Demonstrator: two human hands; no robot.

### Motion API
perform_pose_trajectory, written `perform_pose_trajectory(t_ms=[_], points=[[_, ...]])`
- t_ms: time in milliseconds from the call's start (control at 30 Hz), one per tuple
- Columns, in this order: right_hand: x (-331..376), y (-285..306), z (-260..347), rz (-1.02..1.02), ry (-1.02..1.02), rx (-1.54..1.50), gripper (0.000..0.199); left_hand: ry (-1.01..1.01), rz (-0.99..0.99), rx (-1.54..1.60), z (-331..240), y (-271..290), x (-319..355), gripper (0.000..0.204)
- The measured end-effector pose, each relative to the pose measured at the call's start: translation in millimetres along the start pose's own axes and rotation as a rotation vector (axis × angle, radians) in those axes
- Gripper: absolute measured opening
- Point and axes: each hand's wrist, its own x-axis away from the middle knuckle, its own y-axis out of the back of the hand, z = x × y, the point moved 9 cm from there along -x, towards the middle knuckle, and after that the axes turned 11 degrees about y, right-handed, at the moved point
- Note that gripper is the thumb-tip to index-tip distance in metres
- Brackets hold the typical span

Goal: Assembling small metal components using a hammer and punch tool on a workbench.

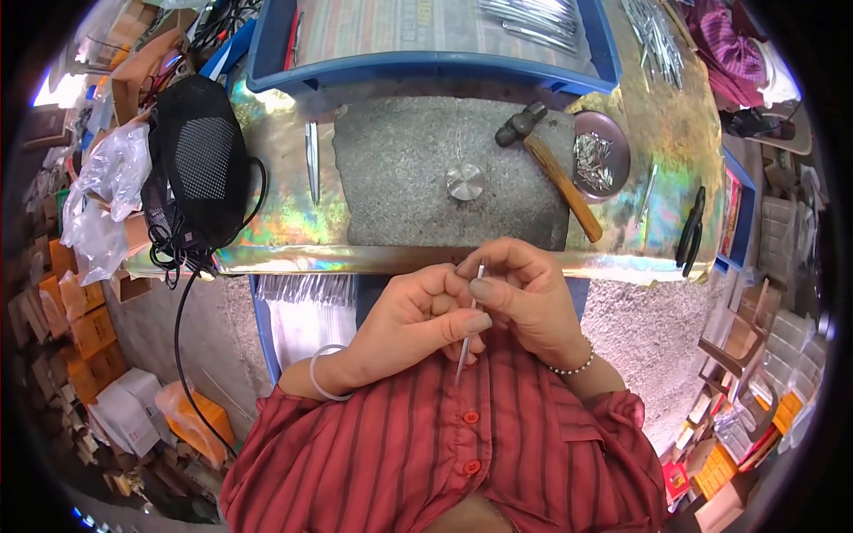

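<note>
In front of my chest, both hands are closed around a slim silver metal piece (pixel 471 321), long and narrow, slanting from upper right to lower left. My left hand (pixel 413 311) pinches its middle between thumb and curled fingers. Close to its upper end, the thumb and forefinger of my right hand (pixel 526 298) press together. On the grey mat (pixel 400 169) beyond them sits a small round metal block (pixel 465 182). A hammer (pixel 560 182) with a wooden handle lies at the mat's right side. Beside its head is a round dish (pixel 616 133) of small silver pins (pixel 593 160).
A blue tray (pixel 435 62) at the back contains slim silver pieces (pixel 533 22). Pointed silver tweezers (pixel 313 164) lie left of the mat. Black-handled pliers (pixel 691 233) rest near the right edge. A black mesh-covered object (pixel 200 160) with cables stands at left, beside plastic bags (pixel 115 178).
</note>
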Motion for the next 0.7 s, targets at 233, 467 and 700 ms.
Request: perform_pose_trajectory(t_ms=[233,467,700], points=[[3.6,46.7,52.2,-0.226,0.314,0.475,0.02,0.039,0.039,-0.049,-6.8,5.4,-8.5,0.013],[83.7,244.0,175.6,-1.072,0.605,1.789,0.044,0.006,0.063,-0.037,-21.4,6.4,-19.7,0.023],[90.9,335.4,163.7,-1.028,0.199,2.135,0.056,0.03,0.05,-0.058,-22.6,8.9,-25.4,0.023]])
